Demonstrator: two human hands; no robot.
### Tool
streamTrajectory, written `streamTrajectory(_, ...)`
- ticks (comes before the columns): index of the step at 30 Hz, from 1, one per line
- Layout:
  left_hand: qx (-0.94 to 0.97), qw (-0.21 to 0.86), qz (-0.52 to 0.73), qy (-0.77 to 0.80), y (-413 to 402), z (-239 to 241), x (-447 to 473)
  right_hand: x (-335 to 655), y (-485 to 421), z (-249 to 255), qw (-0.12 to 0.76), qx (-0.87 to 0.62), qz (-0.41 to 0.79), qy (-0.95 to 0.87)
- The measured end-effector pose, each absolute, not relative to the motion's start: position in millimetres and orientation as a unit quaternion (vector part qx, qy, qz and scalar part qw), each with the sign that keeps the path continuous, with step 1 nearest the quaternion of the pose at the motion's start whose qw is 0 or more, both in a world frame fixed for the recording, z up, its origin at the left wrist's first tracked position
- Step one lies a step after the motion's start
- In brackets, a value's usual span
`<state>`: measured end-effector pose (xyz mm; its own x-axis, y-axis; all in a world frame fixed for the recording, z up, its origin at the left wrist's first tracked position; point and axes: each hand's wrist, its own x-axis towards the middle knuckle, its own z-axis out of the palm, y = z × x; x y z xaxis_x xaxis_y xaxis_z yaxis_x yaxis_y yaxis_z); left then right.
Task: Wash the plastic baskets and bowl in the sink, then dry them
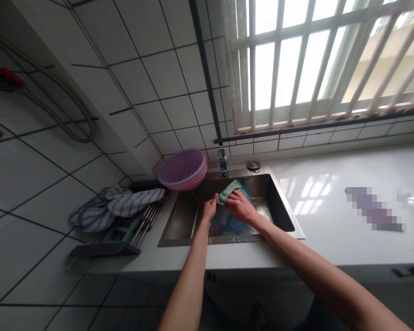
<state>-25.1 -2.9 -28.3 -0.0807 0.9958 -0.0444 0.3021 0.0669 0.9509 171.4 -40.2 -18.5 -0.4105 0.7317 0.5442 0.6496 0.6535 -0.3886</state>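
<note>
A see-through blue plastic container (232,224) is held tilted over the steel sink (280,202). My left hand (210,209) is closed on the container's left side, thumb up. My right hand (240,207) presses a green cloth (232,189) against the container's upper part, fingers bent over the cloth. Part of the container is hidden behind my hands and the cloth, so its full shape does not show. Just behind the cloth stands the faucet (222,162).
Pink and blue plastic baskets (183,170) lean at the sink's back left corner. Left of the sink, a striped cloth (124,202) lies over a rack (124,234). A drain stopper (253,165) sits behind the sink. White counter (331,230) extends right, with a blurred-out item on it.
</note>
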Motion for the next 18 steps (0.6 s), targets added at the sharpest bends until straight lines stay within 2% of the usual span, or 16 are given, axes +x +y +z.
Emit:
streamTrajectory(3,0.531,0.433,0.433,0.586,-3.5,-29.8,-26.9,160.7,-46.2,-18.5,0.335,-0.349,0.04,-0.874)
streamTrajectory(9,0.504,0.449,0.454,0.582,-4.8,-31.5,-28.2,195.0,-20.4,-37.0,0.458,-0.541,0.137,-0.692)
streamTrajectory(13,0.542,0.473,0.436,0.54,-0.3,-34.5,-25.4,214.5,-10.8,-45.8,0.455,-0.553,0.189,-0.672)
streamTrajectory(15,0.575,0.44,0.453,0.52,2.6,-34.9,-25.8,214.6,-12.8,-45.9,0.436,-0.545,0.192,-0.69)
streamTrajectory(18,0.614,0.334,0.5,0.512,3.9,-31.8,-27.6,204.9,-18.9,-42.9,0.398,-0.525,0.17,-0.732)
